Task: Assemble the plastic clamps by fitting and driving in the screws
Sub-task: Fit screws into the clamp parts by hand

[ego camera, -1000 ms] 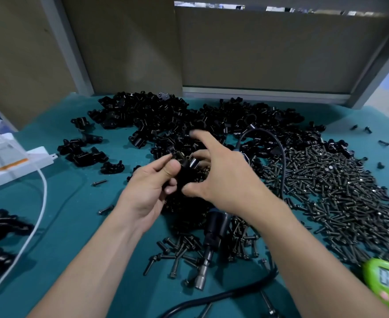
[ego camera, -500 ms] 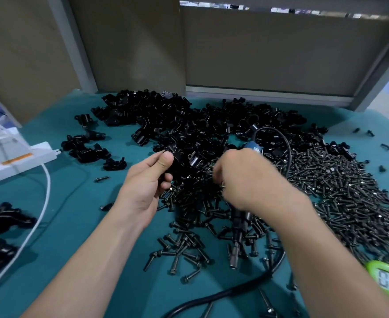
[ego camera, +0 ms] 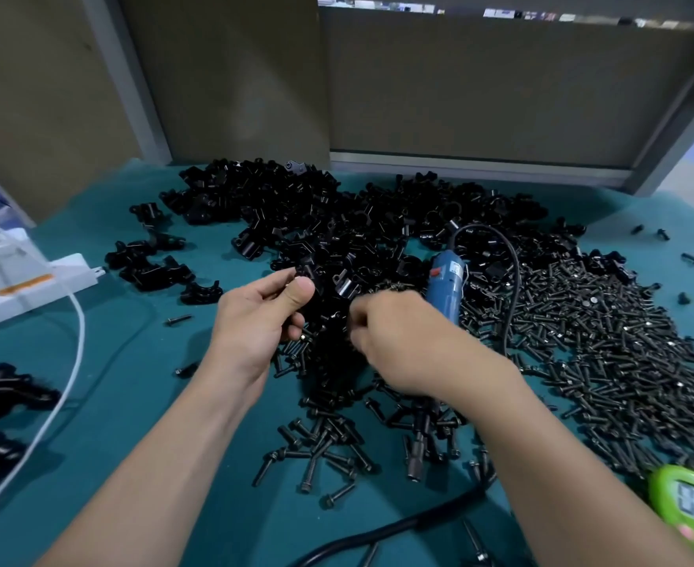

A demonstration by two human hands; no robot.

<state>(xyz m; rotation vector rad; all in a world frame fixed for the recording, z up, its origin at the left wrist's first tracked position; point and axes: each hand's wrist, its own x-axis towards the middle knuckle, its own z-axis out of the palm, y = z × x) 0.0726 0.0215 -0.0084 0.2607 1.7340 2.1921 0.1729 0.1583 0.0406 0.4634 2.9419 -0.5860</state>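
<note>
Right hand (ego camera: 398, 341) now round screwdriver (ego camera: 445, 288).

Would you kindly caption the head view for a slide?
Left hand holds a black clamp; right hand curls over the blue screwdriver amid loose screws.

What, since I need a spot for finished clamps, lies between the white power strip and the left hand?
The head view shows it is not bare: a few loose black clamps, one stray screw and the white cable lie on the teal mat.

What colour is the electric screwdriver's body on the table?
Blue: the screwdriver body shows best in the head view.
</note>
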